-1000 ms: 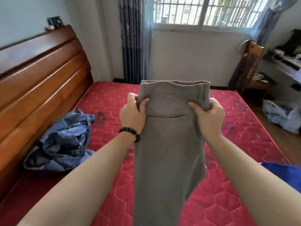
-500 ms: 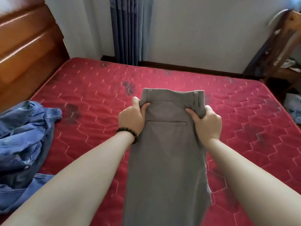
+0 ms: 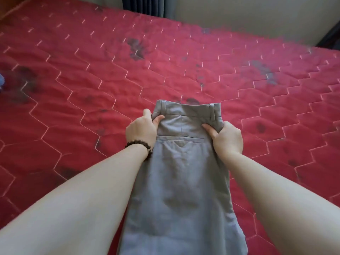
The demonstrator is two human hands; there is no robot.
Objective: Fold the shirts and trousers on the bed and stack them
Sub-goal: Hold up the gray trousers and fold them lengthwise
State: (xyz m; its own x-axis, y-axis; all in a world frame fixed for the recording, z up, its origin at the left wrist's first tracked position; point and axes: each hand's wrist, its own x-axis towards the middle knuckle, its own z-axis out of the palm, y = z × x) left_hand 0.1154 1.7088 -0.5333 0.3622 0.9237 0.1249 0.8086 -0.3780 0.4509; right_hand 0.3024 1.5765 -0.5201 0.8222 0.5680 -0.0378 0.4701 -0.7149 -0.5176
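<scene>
A pair of grey trousers, folded lengthwise with a back pocket facing up, hangs between my arms over the red quilted mattress. My left hand, with a dark bead bracelet on the wrist, grips the left side just under the waistband. My right hand grips the right side at the same height. The waistband points away from me and the legs run down out of the frame's bottom edge.
A sliver of blue cloth shows at the left edge. Dark curtains and a pale wall lie beyond the far edge of the mattress. The mattress has several dark stains.
The trousers and both hands have dropped lower toward the mattress. The view has tilted down, so the headboard, window and blue clothes pile have left the frame.
</scene>
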